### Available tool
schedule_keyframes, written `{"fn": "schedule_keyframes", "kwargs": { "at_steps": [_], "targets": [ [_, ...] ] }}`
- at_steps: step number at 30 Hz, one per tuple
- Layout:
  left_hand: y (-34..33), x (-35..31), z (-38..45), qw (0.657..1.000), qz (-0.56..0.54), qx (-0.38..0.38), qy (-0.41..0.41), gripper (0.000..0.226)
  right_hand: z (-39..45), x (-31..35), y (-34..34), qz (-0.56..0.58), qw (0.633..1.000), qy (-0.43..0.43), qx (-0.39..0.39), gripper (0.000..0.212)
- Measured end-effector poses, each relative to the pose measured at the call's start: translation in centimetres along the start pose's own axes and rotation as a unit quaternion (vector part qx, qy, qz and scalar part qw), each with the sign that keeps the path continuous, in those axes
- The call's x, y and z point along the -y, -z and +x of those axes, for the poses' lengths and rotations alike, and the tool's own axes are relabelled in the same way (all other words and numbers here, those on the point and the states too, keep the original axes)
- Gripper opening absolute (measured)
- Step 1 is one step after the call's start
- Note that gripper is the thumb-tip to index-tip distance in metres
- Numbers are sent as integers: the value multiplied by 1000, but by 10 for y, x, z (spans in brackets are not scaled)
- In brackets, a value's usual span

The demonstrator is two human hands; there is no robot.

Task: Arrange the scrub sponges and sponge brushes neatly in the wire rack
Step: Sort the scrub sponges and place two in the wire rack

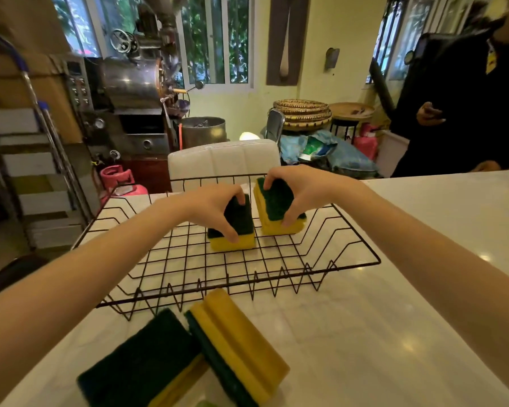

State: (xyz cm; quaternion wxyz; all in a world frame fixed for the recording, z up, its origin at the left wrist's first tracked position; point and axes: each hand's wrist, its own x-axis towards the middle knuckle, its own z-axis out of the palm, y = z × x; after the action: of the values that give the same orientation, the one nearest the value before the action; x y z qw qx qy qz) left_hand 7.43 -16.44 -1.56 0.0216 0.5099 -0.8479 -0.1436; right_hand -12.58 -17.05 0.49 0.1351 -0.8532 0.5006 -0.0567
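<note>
Stretching across the lower half of the view, a pale marble counter [409, 304] carries everything the task concerns. On it sits a black wire rack [171, 277], wide and shallow, with a zigzag wire edge along its near side and a taller straight rail at the back. Behind the counter stands a white padded chair back [222, 158], and a person in dark clothes [459, 107] stands at the far right.

Two bare forearms reach forward from the bottom corners into the rack. The left hand [215, 208] is clasped on a sponge [232, 230] that lies flat on the rack floor near the middle, dark green scrub side up and yellow foam showing at its near end; the thumb presses its near right edge while the fingers curl over its far end. The right hand [300, 190] grips a second sponge [278, 211] just to the right, apart from the first by a narrow gap. That one is tilted, its far end raised toward the back rail, green face turned toward the camera and grooved yellow foam showing along its left side and bottom.

Outside the rack, on the counter close to the camera, lie two more sponges touching each other. The left one [138, 365] rests green side up. The right one [241, 342] lies on its side against it, showing its grooved yellow foam.
</note>
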Motion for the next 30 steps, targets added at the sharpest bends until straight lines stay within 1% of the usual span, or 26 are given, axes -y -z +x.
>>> {"fn": "schedule_keyframes", "kwargs": {
  "at_steps": [4,8,16,25,30],
  "targets": [
    [-7,8,7,1000,-5,13,7,68,13,-3,-11,-28,999,-15,38,74],
    [-10,10,11,1000,-16,4,-2,66,22,-5,-21,-37,997,-23,62,73],
    [-12,6,20,1000,-21,13,-4,65,27,-10,-23,-44,996,-30,76,74],
    [-13,-1,27,1000,16,18,9,63,29,-11,-23,-40,995,-31,86,74],
    [-12,-5,28,999,28,40,10,60,29,-11,-25,-45,995,-30,86,74]
  ]
}}
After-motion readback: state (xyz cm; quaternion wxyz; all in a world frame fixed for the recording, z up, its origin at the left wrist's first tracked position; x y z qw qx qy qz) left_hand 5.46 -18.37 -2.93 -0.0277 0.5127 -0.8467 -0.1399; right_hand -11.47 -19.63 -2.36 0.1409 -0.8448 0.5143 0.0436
